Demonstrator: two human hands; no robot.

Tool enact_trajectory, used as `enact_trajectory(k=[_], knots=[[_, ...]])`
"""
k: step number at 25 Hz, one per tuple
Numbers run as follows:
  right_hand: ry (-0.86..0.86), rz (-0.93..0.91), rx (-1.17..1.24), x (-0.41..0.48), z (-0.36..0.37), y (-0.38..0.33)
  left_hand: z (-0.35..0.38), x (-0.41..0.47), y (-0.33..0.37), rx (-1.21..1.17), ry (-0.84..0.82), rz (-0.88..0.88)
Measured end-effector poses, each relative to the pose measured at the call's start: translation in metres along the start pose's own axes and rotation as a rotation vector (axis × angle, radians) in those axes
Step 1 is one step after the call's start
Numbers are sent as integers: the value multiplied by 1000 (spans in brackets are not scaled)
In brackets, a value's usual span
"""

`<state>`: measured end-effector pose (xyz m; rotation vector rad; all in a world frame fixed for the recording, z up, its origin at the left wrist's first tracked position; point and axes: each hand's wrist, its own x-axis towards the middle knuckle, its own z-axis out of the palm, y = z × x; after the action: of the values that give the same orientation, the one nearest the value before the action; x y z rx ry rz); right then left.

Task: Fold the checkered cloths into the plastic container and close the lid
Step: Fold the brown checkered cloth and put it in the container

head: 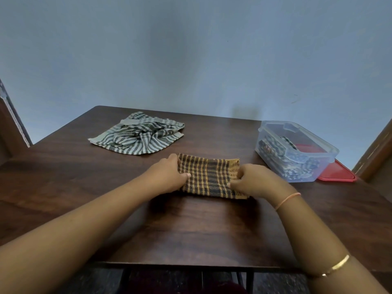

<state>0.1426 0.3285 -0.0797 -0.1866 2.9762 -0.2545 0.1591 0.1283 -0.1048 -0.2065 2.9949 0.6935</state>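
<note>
An orange-and-black checkered cloth (209,176) lies folded into a strip at the middle of the dark wooden table (191,225). My left hand (167,176) grips its left end, thumb on top. My right hand (254,179) pinches its right end. A green-and-white checkered cloth (137,135) lies crumpled at the back left. The clear plastic container (297,149) stands at the right with a blue-and-white folded cloth (273,148) inside. Its red lid (337,172) lies flat under and behind it.
A blue wall rises right behind the table. Wooden door frames show at the far left (8,122) and far right (375,153) edges. The table's front edge (191,265) is close to me, with dark floor below.
</note>
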Motion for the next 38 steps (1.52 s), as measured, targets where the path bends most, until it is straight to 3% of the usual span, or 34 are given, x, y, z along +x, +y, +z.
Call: enact_trajectory(k=[3, 7, 12, 15, 20, 25, 29, 32, 34, 38], knots=[[7, 49, 92, 5, 6, -2, 1, 0, 5, -205, -45, -70], [-67, 89, 543, 19, 7, 6, 5, -9, 8, 21, -8, 19], [-9, 102, 920, 30, 11, 6, 13, -21, 18, 290, 240, 329], [116, 5, 888, 30, 5, -6, 15, -17, 21, 225, 92, 280], [222, -372, 634, 16, -3, -44, 5, -2, 10, 251, -81, 203], [86, -555, 403, 14, 18, -63, 5, 1, -4, 159, -74, 200], [-39, -524, 541, 12, 19, -57, 1, 10, -21, -153, -86, 170], [-280, -574, 686, 7, 14, -49, -5, 13, -31, -454, -195, 168], [-366, -582, 772, 7, 12, -44, -8, 9, -35, -337, -214, 225], [-328, -554, 850, 10, 11, -28, -11, -7, -36, 237, -112, 450]])
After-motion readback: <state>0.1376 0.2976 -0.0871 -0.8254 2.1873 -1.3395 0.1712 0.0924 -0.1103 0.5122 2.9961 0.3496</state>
